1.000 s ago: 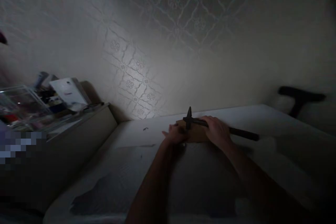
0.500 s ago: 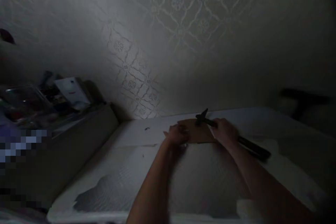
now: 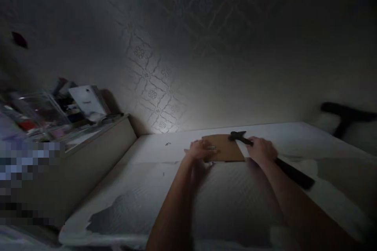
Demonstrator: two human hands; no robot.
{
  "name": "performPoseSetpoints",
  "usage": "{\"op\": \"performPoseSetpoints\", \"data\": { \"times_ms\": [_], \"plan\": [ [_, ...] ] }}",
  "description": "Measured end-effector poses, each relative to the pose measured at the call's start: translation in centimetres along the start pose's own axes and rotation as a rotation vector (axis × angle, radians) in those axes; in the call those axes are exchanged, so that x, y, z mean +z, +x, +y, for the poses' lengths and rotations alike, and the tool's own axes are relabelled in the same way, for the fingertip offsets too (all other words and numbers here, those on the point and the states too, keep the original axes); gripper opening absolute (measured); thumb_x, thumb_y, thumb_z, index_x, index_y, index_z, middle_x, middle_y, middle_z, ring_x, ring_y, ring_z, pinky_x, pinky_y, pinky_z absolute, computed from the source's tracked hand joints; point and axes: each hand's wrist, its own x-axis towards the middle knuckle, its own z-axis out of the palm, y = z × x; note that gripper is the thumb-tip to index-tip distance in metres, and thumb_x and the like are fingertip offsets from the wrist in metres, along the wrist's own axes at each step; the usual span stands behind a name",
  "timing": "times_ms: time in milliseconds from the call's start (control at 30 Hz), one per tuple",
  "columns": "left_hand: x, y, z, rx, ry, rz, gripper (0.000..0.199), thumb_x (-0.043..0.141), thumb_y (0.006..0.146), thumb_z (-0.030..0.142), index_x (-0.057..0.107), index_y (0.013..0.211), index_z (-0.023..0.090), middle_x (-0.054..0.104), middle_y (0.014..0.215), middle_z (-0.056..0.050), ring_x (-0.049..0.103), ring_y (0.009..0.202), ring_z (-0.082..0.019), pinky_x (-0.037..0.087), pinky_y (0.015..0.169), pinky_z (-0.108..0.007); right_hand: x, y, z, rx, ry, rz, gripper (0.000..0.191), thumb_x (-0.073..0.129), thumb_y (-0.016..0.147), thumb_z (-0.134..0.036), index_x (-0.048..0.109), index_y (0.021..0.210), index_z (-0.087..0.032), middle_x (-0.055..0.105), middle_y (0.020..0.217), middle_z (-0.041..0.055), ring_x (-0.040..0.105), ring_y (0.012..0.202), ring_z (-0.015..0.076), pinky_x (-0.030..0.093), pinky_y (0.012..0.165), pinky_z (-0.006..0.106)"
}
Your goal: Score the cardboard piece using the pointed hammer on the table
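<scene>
A flat brown piece of cardboard (image 3: 228, 151) lies on the white tabletop near the wall. At its left edge my left hand (image 3: 198, 150) grips it, with the fingers bent over its upper face. A small pale glint shows by those fingertips; I cannot make out what it is. My right hand (image 3: 263, 151) is closed around the dark handle of a hammer (image 3: 295, 172), just right of the cardboard. The hammer's head is over the cardboard's upper right corner; whether it touches is unclear in the dim light.
The white table (image 3: 153, 149) has a grey, uneven patch (image 3: 118, 211) on its surface. To the left stands a raised shelf (image 3: 100, 157) carrying a white box (image 3: 88, 100) and a clear container (image 3: 44, 108). A dark T-shaped object (image 3: 344, 115) is at the right, before the patterned wall (image 3: 153, 74).
The view has shifted slightly, moving everything a little to the right. The hammer head has turned and sits lower, nearer the cardboard's right corner. My left hand keeps its place on the cardboard.
</scene>
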Motion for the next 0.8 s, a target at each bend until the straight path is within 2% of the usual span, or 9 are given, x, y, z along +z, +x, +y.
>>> {"op": "performPoseSetpoints", "data": {
  "times_ms": [100,233,300,367,433,500,567,700,800],
  "plan": [
    [-0.2,0.3,-0.4,-0.097,0.039,0.109,0.063,0.057,0.077,0.051,0.048,0.127,0.014,0.052,0.13,-0.012,0.048,0.119,-0.025,0.04,0.098,-0.032,-0.1,0.0,0.0,-0.01,-0.021,-0.024,0.029,0.052,0.079,-0.028,0.067,0.103,-0.022,0.067,0.091,0.0108,0.062,0.085,0.0265,0.044,0.064,0.033],
    [-0.4,0.3,-1.2,-0.302,0.174,0.27,0.058,0.044,0.084,0.051,0.044,0.129,0.015,0.045,0.135,-0.015,0.041,0.124,-0.03,0.029,0.103,-0.051,-0.1,0.0,0.1,-0.016,-0.044,-0.032,0.029,0.049,0.081,-0.026,0.066,0.103,-0.02,0.065,0.093,0.0126,0.06,0.089,0.028,0.044,0.068,0.036],
    [-0.5,0.2,-1.6,-0.354,0.186,0.329,0.053,0.041,0.084,0.047,0.044,0.128,0.016,0.044,0.136,-0.016,0.04,0.125,-0.03,0.027,0.103,-0.054,0.0,0.0,-0.1,-0.019,-0.042,0.023,0.031,0.048,0.082,-0.028,0.064,0.107,-0.018,0.063,0.097,0.0146,0.058,0.093,0.0299,0.044,0.071,0.039],
    [-0.5,0.1,-2.0,-0.384,0.172,0.368,0.052,0.041,0.084,0.044,0.043,0.129,0.016,0.042,0.137,-0.016,0.039,0.126,-0.029,0.025,0.103,-0.055,0.2,-0.1,-0.7,-0.087,0.014,0.098,0.035,0.049,0.082,-0.029,0.06,0.112,-0.015,0.061,0.103,0.0157,0.055,0.098,0.03,0.044,0.077,0.041],
    [-0.6,0.1,-2.3,-0.401,0.182,0.404,0.054,0.039,0.084,0.043,0.039,0.132,0.016,0.038,0.14,-0.017,0.036,0.128,-0.03,0.023,0.104,-0.056,0.8,-0.5,-1.6,-0.257,0.136,0.121,0.037,0.048,0.083,-0.029,0.057,0.115,-0.014,0.059,0.11,0.0144,0.053,0.103,0.027,0.043,0.085,0.04],
    [-0.7,0.1,-2.7,-0.414,0.225,0.447,0.057,0.037,0.085,0.043,0.037,0.134,0.014,0.034,0.141,-0.018,0.031,0.131,-0.03,0.021,0.106,-0.055,1.7,-1.1,-2.6,-0.477,0.268,0.081,0.038,0.046,0.085,-0.029,0.055,0.118,-0.014,0.057,0.117,0.0121,0.051,0.109,0.0234,0.04,0.093,0.038],
    [-0.8,0.2,-3.2,-0.45,0.267,0.499,0.059,0.036,0.086,0.043,0.035,0.135,0.011,0.032,0.142,-0.019,0.027,0.133,-0.03,0.019,0.107,-0.053,2.8,-1.8,-3.3,-0.625,0.348,-0.002,0.041,0.046,0.085,-0.031,0.052,0.122,-0.016,0.054,0.123,0.0111,0.049,0.113,0.0222,0.037,0.097,0.039],
    [-1.1,0.3,-4.4,-0.565,0.308,0.57,0.058,0.038,0.086,0.037,0.035,0.135,0.006,0.032,0.143,-0.02,0.025,0.134,-0.03,0.024,0.106,-0.048,3.9,-2.7,-3.7,-0.657,0.41,-0.116,0.044,0.045,0.085,-0.036,0.051,0.125,-0.016,0.053,0.125,0.0125,0.047,0.117,0.0235,0.037,0.099,0.04],
    [-1.2,0.3,-5.0,-0.581,0.312,0.544,0.052,0.037,0.087,0.034,0.043,0.13,0.004,0.038,0.138,-0.022,0.03,0.131,-0.03,0.027,0.104,-0.048,3.8,-2.8,-3.5,-0.63,0.419,-0.152,0.045,0.045,0.085,-0.036,0.051,0.125,-0.015,0.054,0.124,0.0128,0.048,0.117,0.0238,0.037,0.099,0.04]
  ]
}}
